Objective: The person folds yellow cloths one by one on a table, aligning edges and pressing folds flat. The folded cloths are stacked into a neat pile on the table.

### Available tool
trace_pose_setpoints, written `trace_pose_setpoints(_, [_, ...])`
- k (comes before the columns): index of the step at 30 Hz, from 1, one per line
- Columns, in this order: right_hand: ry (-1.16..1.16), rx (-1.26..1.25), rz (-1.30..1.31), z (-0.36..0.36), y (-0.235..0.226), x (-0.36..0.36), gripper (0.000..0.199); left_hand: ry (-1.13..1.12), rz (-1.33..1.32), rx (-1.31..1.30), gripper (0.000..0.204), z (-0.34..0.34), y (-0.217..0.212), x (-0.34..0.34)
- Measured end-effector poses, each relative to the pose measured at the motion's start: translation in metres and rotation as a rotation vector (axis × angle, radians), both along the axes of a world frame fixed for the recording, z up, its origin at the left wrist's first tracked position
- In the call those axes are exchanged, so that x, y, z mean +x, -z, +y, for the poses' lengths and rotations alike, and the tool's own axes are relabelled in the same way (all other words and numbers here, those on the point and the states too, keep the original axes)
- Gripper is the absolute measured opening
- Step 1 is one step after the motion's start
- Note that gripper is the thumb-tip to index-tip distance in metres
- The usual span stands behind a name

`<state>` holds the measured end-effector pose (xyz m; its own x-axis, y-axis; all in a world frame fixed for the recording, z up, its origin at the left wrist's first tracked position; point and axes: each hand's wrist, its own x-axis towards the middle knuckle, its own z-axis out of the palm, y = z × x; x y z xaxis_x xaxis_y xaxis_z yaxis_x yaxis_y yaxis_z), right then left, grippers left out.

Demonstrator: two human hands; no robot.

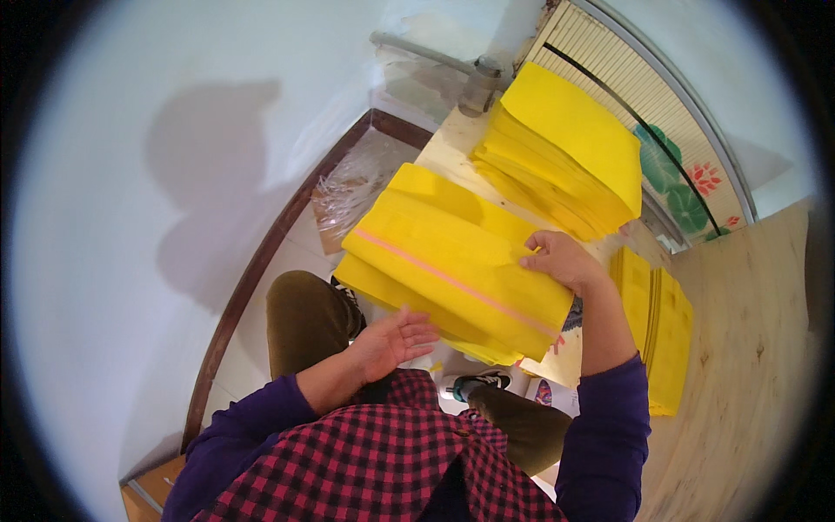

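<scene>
In front of me lies a yellow fabric-like sheet [470, 274], folded over, with a pink stripe running along it. It rests on more yellow layers, whose lower edges hang toward my knees. My right hand [561, 261] is closed on the sheet's right part, thumb and fingers bent at its edge. Close to the near left edge, my left hand [398, 341] is held open, palm turned up and fingers stretched, holding nothing. Whether its fingertips touch the hanging layers I cannot tell.
A tall pile of yellow sheets [565, 148] stands at the back right. More folded yellow stacks [657, 331] lie to the right by a wooden board [739, 365]. Clear plastic wrap [352, 183] sits in the wall corner. A grey pipe [426, 54] runs along the wall.
</scene>
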<state>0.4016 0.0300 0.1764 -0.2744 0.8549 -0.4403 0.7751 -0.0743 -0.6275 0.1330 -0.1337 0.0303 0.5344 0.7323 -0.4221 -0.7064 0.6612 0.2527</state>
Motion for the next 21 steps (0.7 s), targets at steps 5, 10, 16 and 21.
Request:
trace_pose_setpoints(5, [0.119, -0.026, 0.144, -0.06, 0.0, 0.024, 0.031, -0.229, -0.258, 0.059, 0.052, 0.025, -0.001, 0.022])
trace_pose_setpoints(10, [0.209, -0.007, 0.346, -0.136, 0.03, 0.055, 0.024, -0.294, -0.08, 0.023, 0.045, 0.036, -0.003, 0.05])
trace_pose_setpoints(16, [0.44, 0.047, 0.476, -0.206, 0.038, 0.084, 0.024, -0.173, -0.03, 0.13, 0.046, 0.034, -0.029, 0.083])
trace_pose_setpoints(21, [0.639, 0.126, 0.388, -0.251, 0.028, 0.121, 0.025, -0.048, 0.014, 0.229, 0.044, 0.043, -0.066, 0.134])
